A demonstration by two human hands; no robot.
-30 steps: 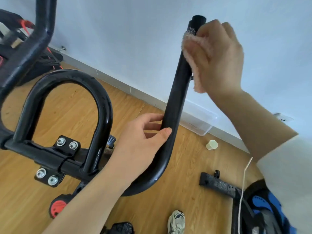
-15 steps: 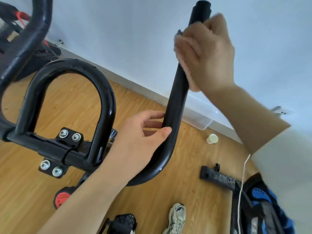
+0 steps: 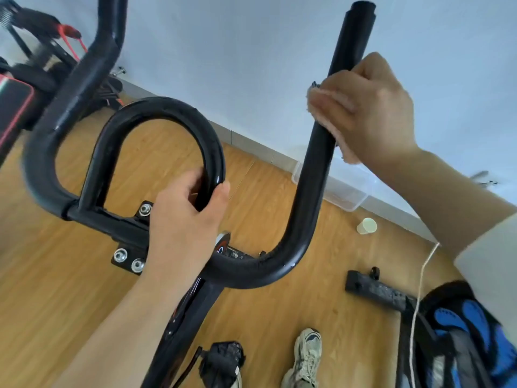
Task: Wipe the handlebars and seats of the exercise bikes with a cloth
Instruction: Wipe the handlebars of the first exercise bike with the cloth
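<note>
Two hands: right hand, two o'clock, clamps a fluffy pink cloth round the black tubular handlebar upright, left hand grips its centre loop; downward stroke probably next.

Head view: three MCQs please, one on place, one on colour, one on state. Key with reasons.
1. The left hand grips:
A) the handlebar's centre loop
B) a pedal
C) a seat

2. The cloth is:
A) blue
B) pink
C) green

3. The right hand is:
A) open and idle
B) holding a cup
C) wrapped, with the cloth, round the right handlebar upright

Key:
1 A: its fingers and thumb curl round the loop's right side.
2 B: pink fabric shows beside and below the fingers.
3 C: curled fingers clamp the cloth against the bar.
</note>
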